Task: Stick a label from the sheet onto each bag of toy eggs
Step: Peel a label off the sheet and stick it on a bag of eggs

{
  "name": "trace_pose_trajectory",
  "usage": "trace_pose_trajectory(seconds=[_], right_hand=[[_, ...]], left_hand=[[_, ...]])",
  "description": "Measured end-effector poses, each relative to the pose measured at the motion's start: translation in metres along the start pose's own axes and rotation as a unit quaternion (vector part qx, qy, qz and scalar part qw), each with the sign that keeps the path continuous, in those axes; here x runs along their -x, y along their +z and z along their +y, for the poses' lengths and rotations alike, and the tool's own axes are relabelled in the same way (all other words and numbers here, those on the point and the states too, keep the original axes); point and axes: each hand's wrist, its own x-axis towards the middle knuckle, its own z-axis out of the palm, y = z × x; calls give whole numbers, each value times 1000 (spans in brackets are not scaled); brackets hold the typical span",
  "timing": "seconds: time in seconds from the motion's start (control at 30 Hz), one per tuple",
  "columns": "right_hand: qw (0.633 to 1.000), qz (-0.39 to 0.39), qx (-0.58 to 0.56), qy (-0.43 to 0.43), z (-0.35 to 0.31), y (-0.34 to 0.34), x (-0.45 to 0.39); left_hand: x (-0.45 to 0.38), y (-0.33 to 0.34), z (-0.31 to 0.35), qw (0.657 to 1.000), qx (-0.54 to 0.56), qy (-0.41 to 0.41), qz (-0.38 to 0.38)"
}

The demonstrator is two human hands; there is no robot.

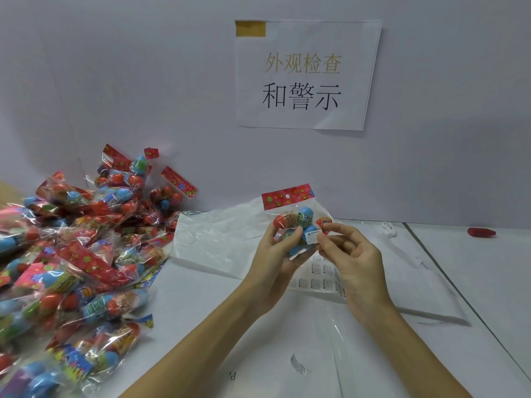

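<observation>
The left hand point(277, 254) holds one bag of toy eggs point(297, 222) upright above the table, its fingers curled round the lower part of the bag and its thumb lying across the front over a red egg. The bag's red flowered header card stands straight up above that grip. Just right of the left hand, the right hand point(349, 255) meets the bag: its thumb and forefinger pinch at a small white warning label point(311, 236) that sits on the front of the bag over a blue egg, the other fingers loosely curled behind. Whether the label is fully stuck down cannot be told. Directly beneath both hands, partly hidden by them, the label sheet point(316, 278) lies flat on the white table point(474, 282) atop clear plastic. Well to the left of the grip a large pile of bagged eggs point(74, 254) is heaped against the wall. Above and behind the held bag a paper sign point(304, 76) hangs on the wall, and far to the right a small red object point(481, 232) lies on the table
</observation>
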Motion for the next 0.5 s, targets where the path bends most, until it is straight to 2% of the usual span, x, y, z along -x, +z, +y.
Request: trace_pose_trajectory(seconds=[0.17,0.3,0.37,0.43,0.5], right_hand=[[1000,-10,-13,-5,2,-1,-1],[1000,-21,-11,-11,5,0,-3],[996,1,61,-60,9,-3,-3],[967,55,195,-155,15,-9,-6],[945,90,247,-197,18,-12,-10]], left_hand=[[2,0,-3,999,-32,24,-10],[1,-2,-7,996,-79,49,14],[0,-3,-8,991,-115,60,35],[-1,-4,-7,987,-135,67,53],[-2,-7,-3,992,-105,56,35]])
